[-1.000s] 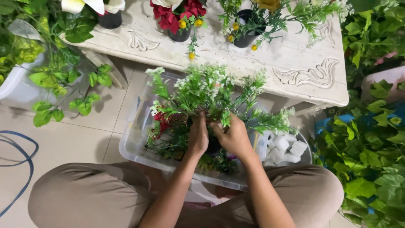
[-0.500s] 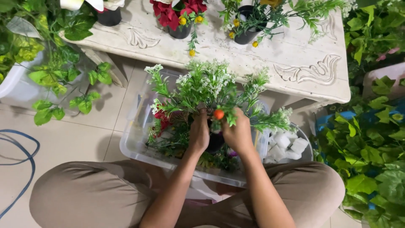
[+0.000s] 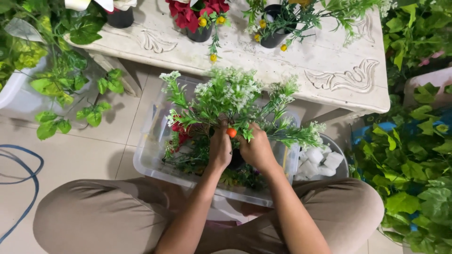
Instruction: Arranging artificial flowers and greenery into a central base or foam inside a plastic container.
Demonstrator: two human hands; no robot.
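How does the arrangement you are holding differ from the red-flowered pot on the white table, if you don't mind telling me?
The held arrangement is mostly green sprigs with tiny white blossoms and sits over the clear plastic bin, gripped by both hands; the red-flowered pot shows large red blooms with yellow buds and stands untouched on the white table. Both sit in dark pots.

Bright, even daylight gives soft shadows on the floor tiles (image 3: pixel 84 155); focus is sharp, edges slightly bowed.
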